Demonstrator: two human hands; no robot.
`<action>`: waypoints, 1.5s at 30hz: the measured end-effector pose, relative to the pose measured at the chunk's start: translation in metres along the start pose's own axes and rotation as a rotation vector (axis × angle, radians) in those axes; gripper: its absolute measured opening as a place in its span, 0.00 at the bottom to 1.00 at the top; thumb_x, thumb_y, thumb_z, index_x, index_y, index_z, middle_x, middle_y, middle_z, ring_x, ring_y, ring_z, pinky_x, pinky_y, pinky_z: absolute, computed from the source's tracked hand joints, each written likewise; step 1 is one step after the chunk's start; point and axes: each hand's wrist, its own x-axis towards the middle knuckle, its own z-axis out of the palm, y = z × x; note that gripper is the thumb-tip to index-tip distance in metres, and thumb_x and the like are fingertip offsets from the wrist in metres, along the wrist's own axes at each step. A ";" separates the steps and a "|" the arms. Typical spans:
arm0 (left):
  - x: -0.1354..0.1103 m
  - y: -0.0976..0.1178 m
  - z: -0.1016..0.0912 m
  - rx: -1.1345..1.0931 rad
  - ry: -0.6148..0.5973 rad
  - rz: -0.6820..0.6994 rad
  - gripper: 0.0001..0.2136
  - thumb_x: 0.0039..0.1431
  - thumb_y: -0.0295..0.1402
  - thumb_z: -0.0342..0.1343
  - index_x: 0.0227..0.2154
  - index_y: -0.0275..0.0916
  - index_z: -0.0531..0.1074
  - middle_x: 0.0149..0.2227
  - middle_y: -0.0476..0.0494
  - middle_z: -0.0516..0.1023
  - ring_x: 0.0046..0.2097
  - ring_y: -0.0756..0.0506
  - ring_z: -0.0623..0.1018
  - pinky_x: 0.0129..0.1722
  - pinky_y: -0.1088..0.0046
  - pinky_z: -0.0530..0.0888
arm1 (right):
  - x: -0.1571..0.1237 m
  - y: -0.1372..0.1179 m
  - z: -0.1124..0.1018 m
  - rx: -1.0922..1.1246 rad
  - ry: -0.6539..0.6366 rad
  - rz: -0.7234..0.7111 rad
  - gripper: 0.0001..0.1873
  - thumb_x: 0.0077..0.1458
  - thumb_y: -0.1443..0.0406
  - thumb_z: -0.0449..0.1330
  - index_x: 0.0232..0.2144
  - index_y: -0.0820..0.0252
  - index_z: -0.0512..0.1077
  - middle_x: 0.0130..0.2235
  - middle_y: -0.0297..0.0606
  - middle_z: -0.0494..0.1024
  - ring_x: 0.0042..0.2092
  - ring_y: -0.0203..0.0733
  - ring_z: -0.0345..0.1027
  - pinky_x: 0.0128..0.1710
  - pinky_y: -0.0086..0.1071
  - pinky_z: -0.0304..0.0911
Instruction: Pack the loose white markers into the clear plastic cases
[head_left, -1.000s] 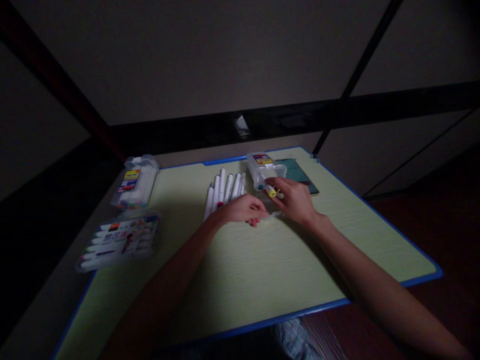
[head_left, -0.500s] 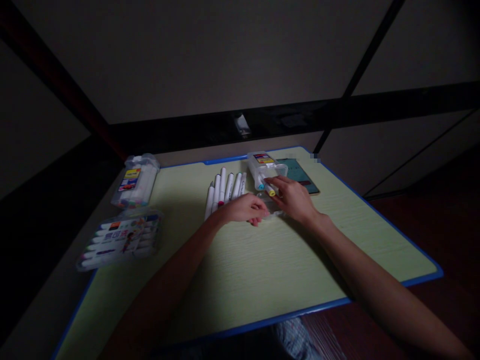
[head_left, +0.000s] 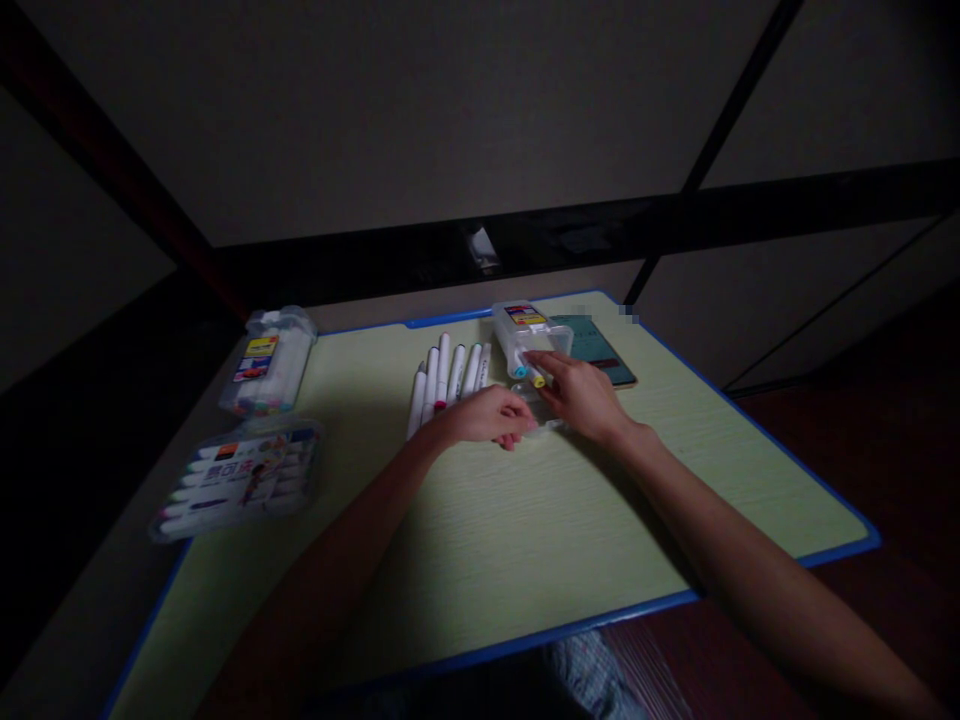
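A clear plastic marker case (head_left: 516,343) lies on the table with its open end towards me. Inside it, a blue-ended marker (head_left: 520,371) shows at the mouth. My right hand (head_left: 589,398) is closed on a yellow-ended marker (head_left: 538,381), which is partly in the case beside the blue one. The fingers of my left hand (head_left: 491,415) are curled at the edge of the case's clear flap (head_left: 541,408), apparently pinching it. Several white markers (head_left: 444,372) lie side by side just left of the case, their near ends partly hidden by my left hand.
A phone (head_left: 604,350) lies right of the case, partly under it. At the left stand a second clear marker case (head_left: 271,362) and a flat pack of markers (head_left: 240,478) overhanging the table's left edge. The green table (head_left: 525,540) has a blue rim; a cabinet wall rises behind.
The yellow-ended marker has slid slightly farther into the case with my right hand. My left hand stays at the flap. The whole view has shifted a little.
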 end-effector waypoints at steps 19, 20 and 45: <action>-0.003 0.009 0.002 0.076 0.012 -0.058 0.05 0.53 0.29 0.52 0.30 0.31 0.69 0.23 0.51 0.69 0.23 0.55 0.71 0.25 0.78 0.68 | 0.000 0.001 -0.006 -0.019 -0.028 -0.009 0.20 0.52 0.72 0.51 0.46 0.53 0.70 0.48 0.35 0.74 0.40 0.43 0.72 0.30 0.29 0.60; -0.003 0.009 0.002 0.074 0.007 -0.054 0.06 0.53 0.29 0.52 0.30 0.30 0.69 0.23 0.50 0.69 0.23 0.55 0.71 0.26 0.78 0.68 | 0.000 0.001 -0.006 -0.023 -0.029 0.000 0.20 0.52 0.72 0.51 0.46 0.53 0.70 0.47 0.35 0.75 0.39 0.42 0.72 0.30 0.29 0.60; -0.002 0.006 0.001 0.069 0.007 -0.025 0.06 0.53 0.30 0.52 0.29 0.31 0.69 0.22 0.51 0.69 0.23 0.55 0.71 0.26 0.78 0.68 | 0.001 0.005 -0.002 0.048 0.000 0.018 0.19 0.52 0.69 0.54 0.48 0.57 0.67 0.45 0.38 0.75 0.30 0.36 0.70 0.28 0.28 0.58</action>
